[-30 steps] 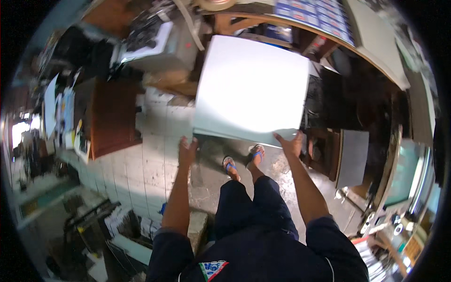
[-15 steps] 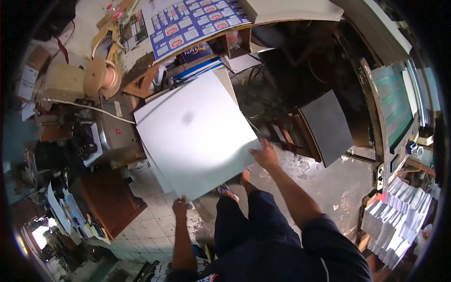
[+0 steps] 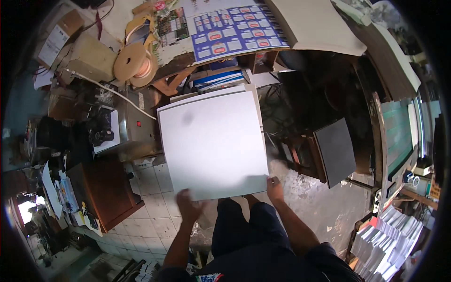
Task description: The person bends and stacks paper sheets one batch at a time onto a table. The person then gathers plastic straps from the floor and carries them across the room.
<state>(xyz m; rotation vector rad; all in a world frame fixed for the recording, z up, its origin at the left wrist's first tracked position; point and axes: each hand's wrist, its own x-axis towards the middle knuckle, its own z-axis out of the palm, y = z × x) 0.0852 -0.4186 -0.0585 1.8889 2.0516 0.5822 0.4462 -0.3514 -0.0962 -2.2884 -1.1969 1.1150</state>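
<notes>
A large white sheet of paper or thin board [image 3: 216, 141] lies nearly square in front of me, on top of another white sheet [image 3: 206, 94] whose far edge shows behind it. My right hand [image 3: 275, 190] is closed on the near right corner of the top sheet. At the near left corner, my left hand [image 3: 189, 209] is slightly blurred, with its thumb spread away from the fingers against the sheet's edge. What supports the sheets is mostly hidden beneath them.
Beyond the sheets stands a worktop with a blue printed sheet [image 3: 239, 30]. A wooden spool [image 3: 129, 66] sits at the far left, and a brown cabinet [image 3: 105, 195] stands nearer. To the right are a dark grey panel [image 3: 336, 152] and stacked papers [image 3: 387, 242].
The top sheet has turned from a slant to nearly square with the sheet below. My left hand has moved slightly right and its fingers have spread. The whole view has shifted.
</notes>
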